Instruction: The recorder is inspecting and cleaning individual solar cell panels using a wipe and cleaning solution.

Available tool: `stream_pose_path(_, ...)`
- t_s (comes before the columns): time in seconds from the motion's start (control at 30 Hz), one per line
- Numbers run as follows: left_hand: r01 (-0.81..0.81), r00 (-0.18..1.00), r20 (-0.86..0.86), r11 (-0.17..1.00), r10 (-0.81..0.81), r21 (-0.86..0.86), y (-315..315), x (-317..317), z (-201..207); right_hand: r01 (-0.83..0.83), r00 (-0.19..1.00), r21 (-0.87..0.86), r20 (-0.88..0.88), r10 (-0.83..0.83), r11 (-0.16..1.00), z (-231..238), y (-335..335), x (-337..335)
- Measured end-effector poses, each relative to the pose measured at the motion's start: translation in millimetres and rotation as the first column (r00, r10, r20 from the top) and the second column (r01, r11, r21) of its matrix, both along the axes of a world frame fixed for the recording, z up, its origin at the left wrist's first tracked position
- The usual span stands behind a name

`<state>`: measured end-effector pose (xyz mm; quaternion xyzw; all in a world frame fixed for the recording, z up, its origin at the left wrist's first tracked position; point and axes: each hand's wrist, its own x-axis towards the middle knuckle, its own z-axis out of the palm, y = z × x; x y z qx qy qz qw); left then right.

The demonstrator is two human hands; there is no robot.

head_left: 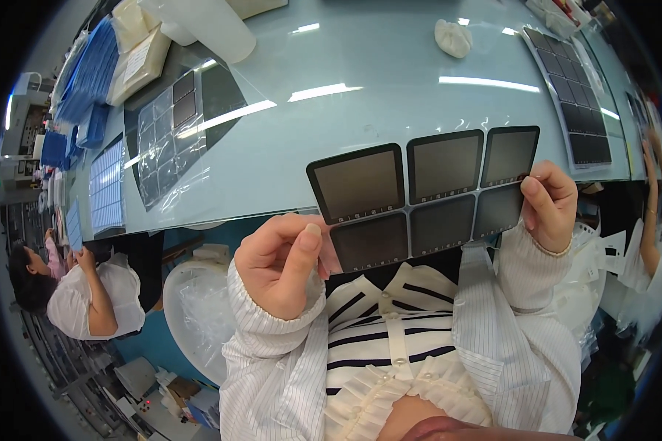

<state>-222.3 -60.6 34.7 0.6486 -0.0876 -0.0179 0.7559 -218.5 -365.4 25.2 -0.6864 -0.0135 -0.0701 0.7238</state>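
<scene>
Both my hands hold up a clear sheet of dark rounded panels (443,167) in front of my chest, just past the table's near edge. The panels sit in two rows, each with small light marks along its lower edge. My left hand (283,257) pinches the sheet's left end between thumb and fingers. At the other end, my right hand (552,206) grips the right edge, thumb on the front face. The fingers behind the sheet are partly hidden.
The glossy table (375,73) bears a clear grid sheet (165,147) with two dark panels, a stack of dark panel sheets (570,88), a white crumpled wad (453,38) and blue sheets (88,66). A white bin (198,316) stands below. Other people work at both sides.
</scene>
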Motion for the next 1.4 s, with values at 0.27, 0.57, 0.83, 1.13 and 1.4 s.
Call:
stream_pose_path(0.27, -0.011, 0.999, 0.042, 1.0, 0.012, -0.007, 3, 0, -2, 0.009, 0.999, -0.036, 0.044, -0.007, 0.999, 0, 3, -2)
stream_pose_path(0.57, -0.038, 0.996, 0.081, 0.999, 0.036, 0.015, 4, 1, 2, -0.027, 0.996, -0.031, 0.08, 0.029, 0.999, -1, 2, -3)
stream_pose_path(0.83, -0.048, 0.995, 0.091, 0.999, 0.049, -0.016, 5, 2, 0, -0.024, 0.996, -0.044, 0.087, 0.028, 0.999, 1, 4, -4)
stream_pose_path(1.13, -0.264, 0.963, 0.052, 0.964, 0.266, -0.034, 10, 0, -5, -0.031, 0.997, 0.022, 0.07, 0.03, 0.999, 9, 27, -5)
stream_pose_path(1.4, -0.292, 0.948, 0.132, 0.956, 0.289, 0.006, 22, 1, -7, -0.146, 0.988, 0.083, 0.058, 0.142, 0.986, 6, 34, -2)
